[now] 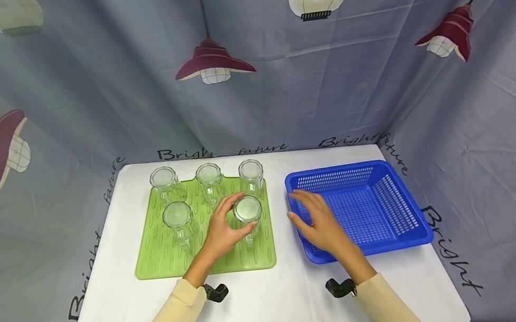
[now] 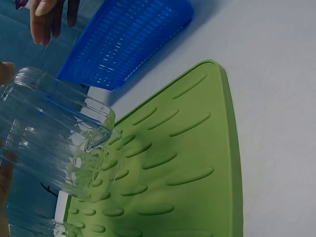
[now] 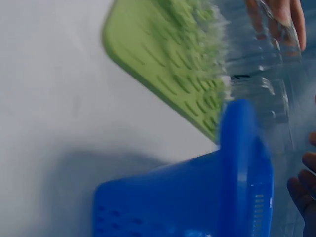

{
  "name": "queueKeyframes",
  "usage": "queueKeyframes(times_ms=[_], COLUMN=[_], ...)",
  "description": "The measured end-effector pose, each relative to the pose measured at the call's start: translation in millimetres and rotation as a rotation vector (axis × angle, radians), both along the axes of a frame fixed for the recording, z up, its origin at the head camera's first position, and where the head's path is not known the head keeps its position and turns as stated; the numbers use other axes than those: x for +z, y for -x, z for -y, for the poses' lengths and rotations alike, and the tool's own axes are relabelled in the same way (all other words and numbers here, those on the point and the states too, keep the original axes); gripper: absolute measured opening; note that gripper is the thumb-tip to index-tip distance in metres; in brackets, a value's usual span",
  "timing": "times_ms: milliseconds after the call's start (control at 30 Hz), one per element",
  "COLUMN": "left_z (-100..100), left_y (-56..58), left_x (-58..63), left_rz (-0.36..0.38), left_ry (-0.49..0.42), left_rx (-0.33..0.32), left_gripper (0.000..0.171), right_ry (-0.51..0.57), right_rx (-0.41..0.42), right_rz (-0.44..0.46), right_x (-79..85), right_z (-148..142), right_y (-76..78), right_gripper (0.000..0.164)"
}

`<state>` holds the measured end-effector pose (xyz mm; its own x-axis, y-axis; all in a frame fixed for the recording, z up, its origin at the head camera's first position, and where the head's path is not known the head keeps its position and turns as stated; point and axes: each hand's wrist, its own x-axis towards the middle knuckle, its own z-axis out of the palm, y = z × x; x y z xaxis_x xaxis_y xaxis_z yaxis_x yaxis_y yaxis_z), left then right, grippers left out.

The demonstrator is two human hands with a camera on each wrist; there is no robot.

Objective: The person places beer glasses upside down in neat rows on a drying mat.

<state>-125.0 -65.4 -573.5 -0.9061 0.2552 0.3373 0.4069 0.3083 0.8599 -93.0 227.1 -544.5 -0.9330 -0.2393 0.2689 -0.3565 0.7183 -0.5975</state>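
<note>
My left hand [image 1: 227, 225] grips an upside-down clear glass mug [image 1: 247, 210] near its base, thumb on the near side and fingers on the far side. In the left wrist view the mug [image 2: 59, 133] has its rim down at the green mat [image 2: 187, 163]. My right hand [image 1: 320, 225] is held over the left rim of a blue plastic basket [image 1: 364, 252], its fingers apart and nothing between them.
Several more upturned glass mugs stand on the green mat, one at front left [image 1: 178, 215] and a back row including a middle one [image 1: 209, 174]. White cloth [image 1: 289, 306] covers the table; a grey patterned curtain [image 1: 280, 105] surrounds it.
</note>
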Motion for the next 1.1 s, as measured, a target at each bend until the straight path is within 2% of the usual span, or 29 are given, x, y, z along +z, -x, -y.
queueKeyframes(times_ms=[167,367,567,800,1100], left_z=[-2.1,-4.2,-7.3,-10.6,-11.9], left_y=[0.4,1.0,1.1,1.3,1.7], left_x=[-3.0,-6.8,-9.1,-13.0,-16.2], left_rz=[0.014,0.015,0.008,0.017,0.016], left_ry=[-0.006,-0.004,-0.004,0.004,0.012], left_rx=[0.002,0.010,0.016,0.018,0.026], left_gripper=[0.083,0.083,0.083,0.085,0.085], right_ry=[-0.122,-0.194,-0.208,-0.196,-0.202], right_rx=[-0.010,-0.003,-0.005,-0.005,-0.021], right_rz=[-0.018,-0.013,-0.022,-0.031,0.019], right_x=[-8.4,-18.7,-28.3,-31.5,-31.4], right_z=[0.1,2.1,1.7,0.8,0.7], right_y=[-16.5,-27.2,-32.4,-36.7,-36.9], right_gripper=[0.060,0.063,0.064,0.065,0.066])
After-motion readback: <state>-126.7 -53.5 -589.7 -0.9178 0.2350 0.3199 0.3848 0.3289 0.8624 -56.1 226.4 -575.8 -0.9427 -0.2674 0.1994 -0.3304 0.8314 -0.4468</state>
